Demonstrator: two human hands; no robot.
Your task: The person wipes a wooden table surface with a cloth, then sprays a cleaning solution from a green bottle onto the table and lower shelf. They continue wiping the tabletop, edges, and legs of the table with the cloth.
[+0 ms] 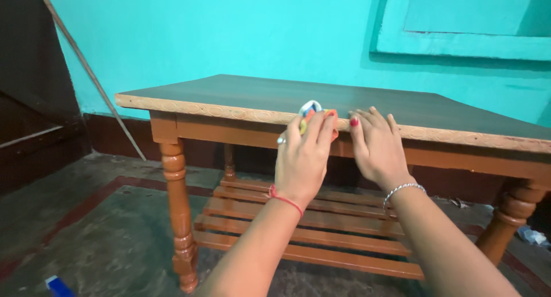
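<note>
A brown wooden table [241, 96] stands in front of me, with a carved pale front edge. My left hand [303, 156] presses a small multicoloured cloth [310, 110] against that front edge, its fingers closed over the cloth. A ring and a red thread bracelet show on this hand and wrist. Just to the right, my right hand [376, 146] lies flat against the same edge with fingers together, holding nothing. It has red nail polish and a silver bracelet at the wrist.
A slatted lower shelf [298, 228] runs under the table between turned legs [177, 211]. A thin stick [92, 76] leans on the turquoise wall at left. A small blue object [57, 286] lies on the stone floor. A dark door is at far left.
</note>
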